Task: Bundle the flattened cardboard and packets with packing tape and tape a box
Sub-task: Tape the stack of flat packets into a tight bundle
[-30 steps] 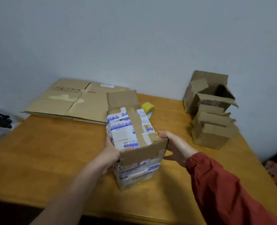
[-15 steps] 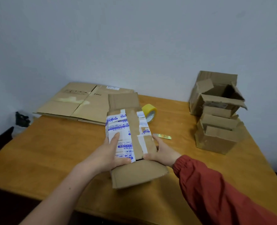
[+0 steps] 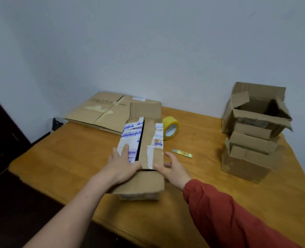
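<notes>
Nearest, the left grip (image 3: 123,167) lies flat, fingers straight, on the taped box (image 3: 149,140) at the middle of the wooden bench (image 3: 73,158). The right grip (image 3: 173,170), released, touches its right edge. Beyond lie a cutter (image 3: 182,153), a yellow tape roll (image 3: 171,128), flattened cardboard (image 3: 101,111), stacked open boxes (image 3: 252,140) and the grey wall (image 3: 148,51).

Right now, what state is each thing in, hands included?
Middle box, lying down, top flaps down with a dark gap between, near end flap open.
Left hand, flat on the left flap.
Right hand, open at the box's right corner.
Tape roll, standing on edge, untouched.
Cutter, lying flat.
Flattened cardboard, lying flat, unbundled.
Rear right box, flaps open.
Front right box, flaps half folded.
</notes>
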